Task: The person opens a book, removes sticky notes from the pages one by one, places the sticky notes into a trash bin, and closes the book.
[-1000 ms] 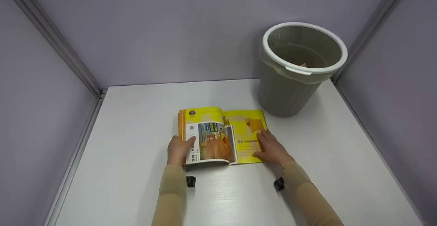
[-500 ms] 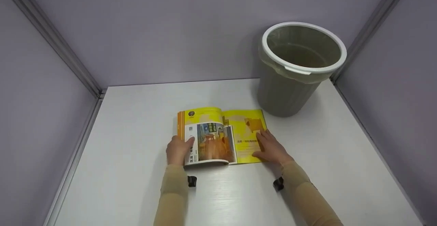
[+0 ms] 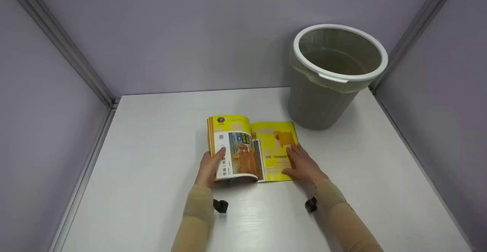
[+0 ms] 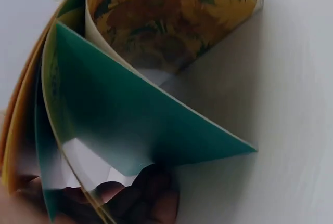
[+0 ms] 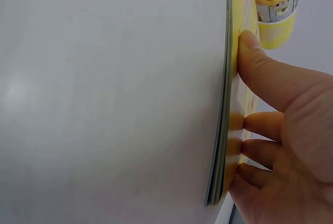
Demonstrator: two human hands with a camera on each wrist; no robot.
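Observation:
An open book with yellow pages and a painting of a room lies on the white table. My left hand holds the lifted left-hand pages, thumb on top and fingers underneath. The left wrist view shows those pages bowed, with a loose green page fanned out below and dark fingers under the stack. On the right, my right hand presses the yellow page flat near its outer edge. In the right wrist view its thumb and fingertips touch the page, fingers spread.
A grey bin with a white rim and a clear liner stands at the back right of the table, behind the book. Pale walls enclose the table at the back and both sides. A black strap piece sits at the left wrist.
My left hand has moved right and slightly away from me, carrying the left pages, which now curve up more toward the spine. The right hand stays in place.

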